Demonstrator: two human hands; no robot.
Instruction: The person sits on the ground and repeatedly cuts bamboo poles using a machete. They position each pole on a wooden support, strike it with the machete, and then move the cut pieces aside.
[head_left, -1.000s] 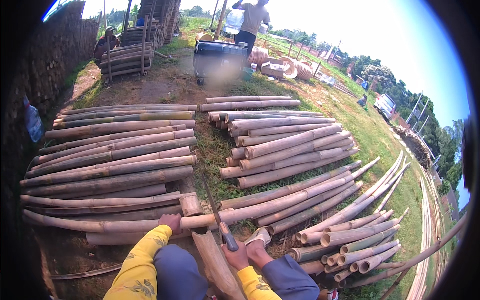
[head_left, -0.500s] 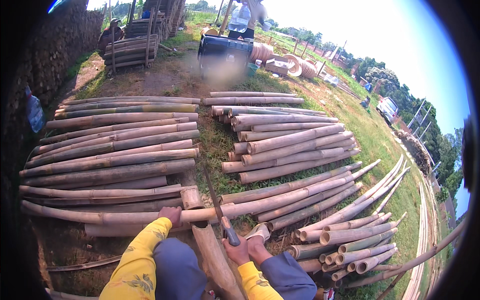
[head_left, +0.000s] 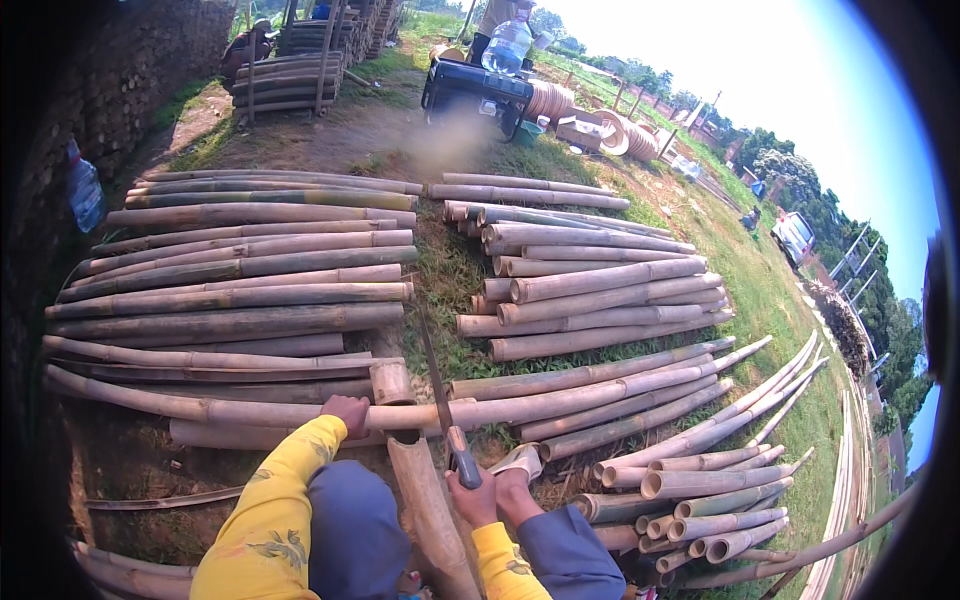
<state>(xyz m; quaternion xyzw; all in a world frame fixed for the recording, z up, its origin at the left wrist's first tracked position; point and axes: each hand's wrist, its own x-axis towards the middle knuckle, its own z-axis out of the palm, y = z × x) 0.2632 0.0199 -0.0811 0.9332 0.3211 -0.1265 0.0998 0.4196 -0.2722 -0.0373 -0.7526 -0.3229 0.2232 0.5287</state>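
A long bamboo pole (head_left: pixel 520 408) lies crosswise in front of me, over a notch in a thick bamboo piece (head_left: pixel 432 510) between my legs. My left hand (head_left: pixel 347 412) is closed round the pole, left of the notch. In my right hand (head_left: pixel 473 497) is the grip of a handsaw (head_left: pixel 437 375), its narrow blade pointing away from me across the pole, just right of the thick piece. The blade touches or nearly touches the pole; the depth of any cut cannot be seen. A short upright stub of bamboo (head_left: pixel 392 382) stands just beyond the pole.
Cut bamboo poles (head_left: pixel 240 265) lie in rows at left, with more bamboo (head_left: pixel 610 290) at right and a bundle (head_left: pixel 700 500) at lower right. Farther off are a generator (head_left: pixel 475 95), a large water bottle (head_left: pixel 508 45), coils of tubing (head_left: pixel 625 135) and two people.
The view has tilted slightly, so the background has shifted right and the nearer poles upward. Both hands keep their hold; the saw remains across the pole.
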